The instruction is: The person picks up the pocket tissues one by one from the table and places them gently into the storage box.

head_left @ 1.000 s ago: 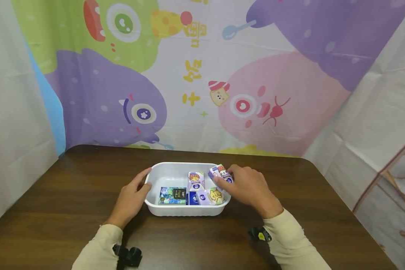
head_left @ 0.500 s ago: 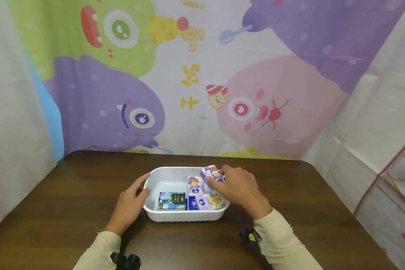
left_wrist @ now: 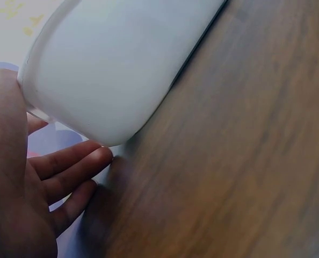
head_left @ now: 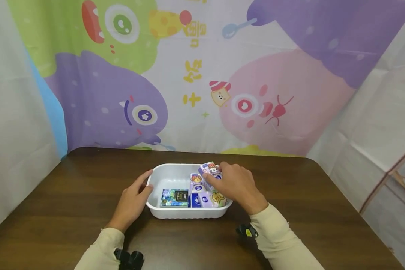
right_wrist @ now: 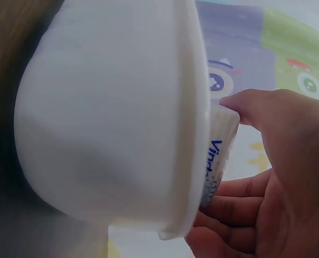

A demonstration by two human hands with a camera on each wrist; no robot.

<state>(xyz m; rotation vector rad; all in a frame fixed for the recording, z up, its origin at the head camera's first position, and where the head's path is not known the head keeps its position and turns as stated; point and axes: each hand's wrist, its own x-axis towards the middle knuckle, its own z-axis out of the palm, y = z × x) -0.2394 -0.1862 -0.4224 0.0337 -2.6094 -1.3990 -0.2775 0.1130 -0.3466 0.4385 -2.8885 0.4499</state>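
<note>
My left hand (head_left: 131, 202) holds the left end of a white plastic tub (head_left: 189, 213), thumb at the rim and fingers along the outer wall in the left wrist view. With thumb and fingers, my right hand (head_left: 237, 185) pinches a purple-and-white pocket tissue pack (head_left: 209, 169), tilted at the tub's back right corner. In the right wrist view this tissue pack (right_wrist: 221, 142) shows above the tub's rim, lettering on its side. Inside the tub lie an upright-facing purple tissue pack (head_left: 196, 180), another with a yellow character (head_left: 217, 198), and a blue-green patterned pack (head_left: 173, 198) with a black label.
The tub stands on a dark brown wooden table (head_left: 71, 195). Behind it hangs a cloth (head_left: 189, 127) with cartoon monsters, and pale cloth walls (head_left: 364, 150) flank both sides. A black wrist camera (head_left: 129, 258) is strapped at the left sleeve.
My right hand has shifted a little left with the tissue pack, further over the tub's inside. The left hand keeps its place at the tub's end.
</note>
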